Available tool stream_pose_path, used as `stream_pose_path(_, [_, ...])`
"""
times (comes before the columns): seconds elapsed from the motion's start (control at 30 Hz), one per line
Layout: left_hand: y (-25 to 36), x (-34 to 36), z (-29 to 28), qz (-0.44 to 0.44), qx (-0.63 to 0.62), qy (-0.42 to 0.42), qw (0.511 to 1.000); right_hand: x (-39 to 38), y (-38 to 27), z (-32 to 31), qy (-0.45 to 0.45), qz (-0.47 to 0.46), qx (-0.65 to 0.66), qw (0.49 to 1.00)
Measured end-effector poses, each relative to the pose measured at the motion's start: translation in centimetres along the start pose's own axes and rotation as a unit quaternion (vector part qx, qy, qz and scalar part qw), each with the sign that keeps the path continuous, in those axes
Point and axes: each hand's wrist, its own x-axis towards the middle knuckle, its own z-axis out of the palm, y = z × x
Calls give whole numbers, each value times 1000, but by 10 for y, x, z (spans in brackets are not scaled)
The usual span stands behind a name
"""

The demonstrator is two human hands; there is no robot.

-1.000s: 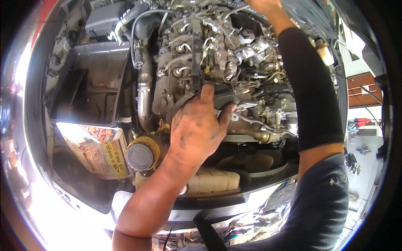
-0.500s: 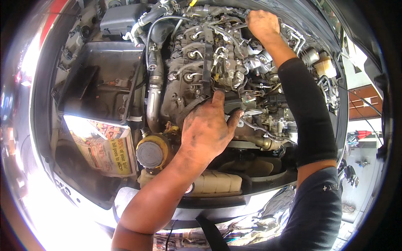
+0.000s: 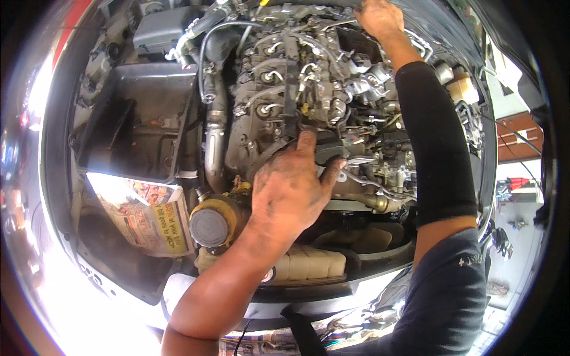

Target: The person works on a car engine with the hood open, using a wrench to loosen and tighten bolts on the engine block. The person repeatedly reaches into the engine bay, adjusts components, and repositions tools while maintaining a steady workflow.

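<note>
My left hand leans on the front of the engine, its index finger and thumb stretched apart. The index fingertip touches a dark part by the end of a black bar running along the engine top. Its other fingers are mostly hidden. At the far right of the engine bay, my right hand is curled closed near the back edge. A thin metal rod runs toward its fingers; whether they grip it I cannot make out.
An open black box sits at the left, with printed paper in front. Near my left forearm are a round grey cap and a whitish tank. A pale reservoir stands right of my sleeve. The front body edge runs below.
My right hand has moved farther away, toward the top edge, still curled. My left hand stays on the same spot of the engine. The whole view has shifted slightly.
</note>
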Motion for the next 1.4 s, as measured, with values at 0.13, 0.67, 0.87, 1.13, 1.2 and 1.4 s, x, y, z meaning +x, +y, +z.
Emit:
stream_pose_path(0.13, [0, 1, 2, 6, 15, 13, 1000, -20, 1, -4, -72, 12, 5, 997])
stream_pose_path(0.67, [13, 1, -6, -30, -8, -16, 999, -85, -43, -33, -106, -1, 117, 987])
stream_pose_path(0.87, [10, 0, -4, -28, -5, -9, 1000, -97, -59, -45, -120, -2, 109, 987])
stream_pose_path(1.13, [0, -1, 3, 36, 42, 39, 998, -74, -61, -62, -159, 58, 122, 978])
stream_pose_path(1.2, [-1, -2, 5, 41, 36, 54, 997, -59, -54, -59, -161, 77, 102, 979])
stream_pose_path(1.4, [-4, -3, 3, 43, 5, 35, 998, -15, -29, -50, -156, 64, 76, 983])
